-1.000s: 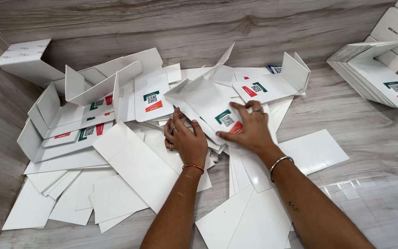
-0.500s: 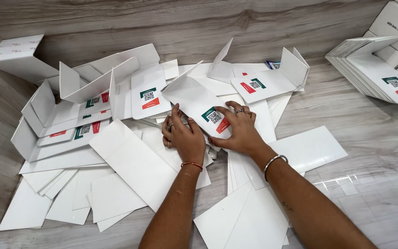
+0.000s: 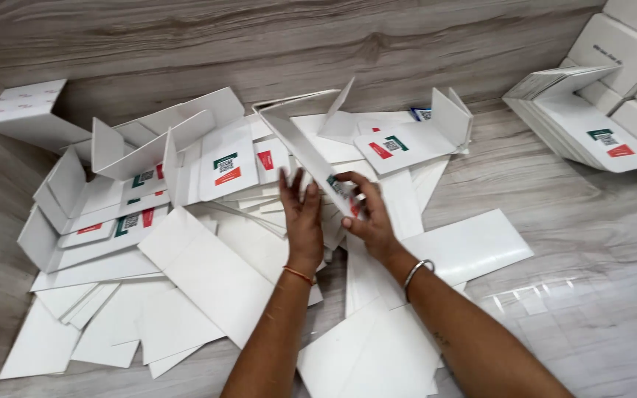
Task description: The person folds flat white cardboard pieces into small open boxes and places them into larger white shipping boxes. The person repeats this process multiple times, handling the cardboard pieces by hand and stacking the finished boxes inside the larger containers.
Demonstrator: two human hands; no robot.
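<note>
Head view: my right fingers [image 3: 355, 199] are pinched together on the lower edge of a flat white cardboard box blank with a green and red label [image 3: 311, 158], which stands tilted up off the pile between my two hands. My left fingers [image 3: 294, 193] are spread apart and straight, pressed flat against the near face of that same blank. My left hand [image 3: 304, 221] wears a thin orange thread at the wrist; my right hand [image 3: 366, 221] has a silver metal bangle [image 3: 416, 274] further back on the forearm. Under both hands lies a loose heap of white unfolded carton sheets [image 3: 208, 273], spread over the grey wood-grain floor [image 3: 591, 250]. Well apart, to the far right, a neat stack of the same flat labelled blanks [image 3: 591, 133] leans beside closed white boxes [image 3: 628, 44]. At the far left sits one assembled white box [image 3: 27, 114].
</note>
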